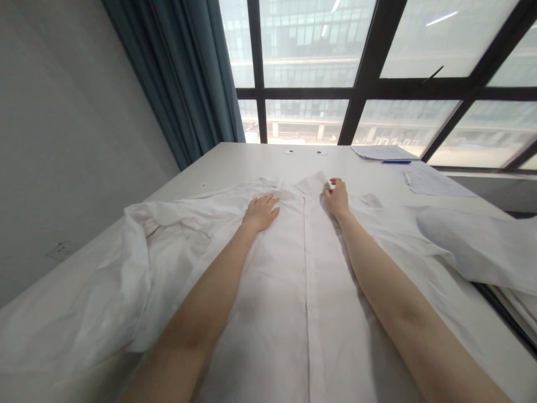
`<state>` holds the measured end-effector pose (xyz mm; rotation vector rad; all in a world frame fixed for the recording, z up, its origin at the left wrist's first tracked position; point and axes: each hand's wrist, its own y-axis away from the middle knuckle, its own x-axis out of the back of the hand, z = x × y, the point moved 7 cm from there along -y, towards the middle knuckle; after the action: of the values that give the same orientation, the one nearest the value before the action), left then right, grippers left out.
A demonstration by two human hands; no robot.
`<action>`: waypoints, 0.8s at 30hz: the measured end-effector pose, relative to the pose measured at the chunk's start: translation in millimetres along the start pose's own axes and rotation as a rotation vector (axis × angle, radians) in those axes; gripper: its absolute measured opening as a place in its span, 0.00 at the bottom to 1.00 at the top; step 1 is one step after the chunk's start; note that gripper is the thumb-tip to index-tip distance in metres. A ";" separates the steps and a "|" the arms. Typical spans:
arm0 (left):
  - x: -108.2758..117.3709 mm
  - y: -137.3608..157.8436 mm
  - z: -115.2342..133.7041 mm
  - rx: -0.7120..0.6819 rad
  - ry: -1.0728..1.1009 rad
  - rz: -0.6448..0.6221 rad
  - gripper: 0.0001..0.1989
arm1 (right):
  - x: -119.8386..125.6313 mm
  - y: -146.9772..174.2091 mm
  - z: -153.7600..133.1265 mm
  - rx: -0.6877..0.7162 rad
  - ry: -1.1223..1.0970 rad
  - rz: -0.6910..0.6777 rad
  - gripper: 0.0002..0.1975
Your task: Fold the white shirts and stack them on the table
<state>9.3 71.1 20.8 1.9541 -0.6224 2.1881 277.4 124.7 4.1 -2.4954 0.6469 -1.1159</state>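
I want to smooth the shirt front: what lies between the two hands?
In the head view, only white shirt fabric: its buttoned placket runs up between the flat left hand and the right hand, which pinches the collar.

Around the white table, away from the work

A blue pen lies at the table's far right on paper sheets; a teal curtain hangs beyond its far left corner, the dark-framed window behind its far edge.
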 end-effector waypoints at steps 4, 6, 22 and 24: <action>-15.3 -3.0 -5.2 0.038 -0.010 -0.108 0.26 | -15.1 6.1 -15.1 0.100 0.174 -0.153 0.15; -17.5 -5.3 -8.0 0.047 -0.015 -0.142 0.26 | -20.3 8.6 -19.7 0.145 0.246 -0.219 0.16; 5.9 -3.7 -63.8 0.343 -0.030 0.188 0.21 | 89.4 11.1 78.5 -0.078 0.576 -0.169 0.17; 10.7 0.6 -68.0 0.384 -0.028 0.246 0.20 | 88.3 10.9 74.6 -0.070 0.574 -0.147 0.15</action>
<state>-54.8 95.5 26.4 2.1926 -0.4973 2.5964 383.5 77.2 5.3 -2.3008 0.6578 -1.9252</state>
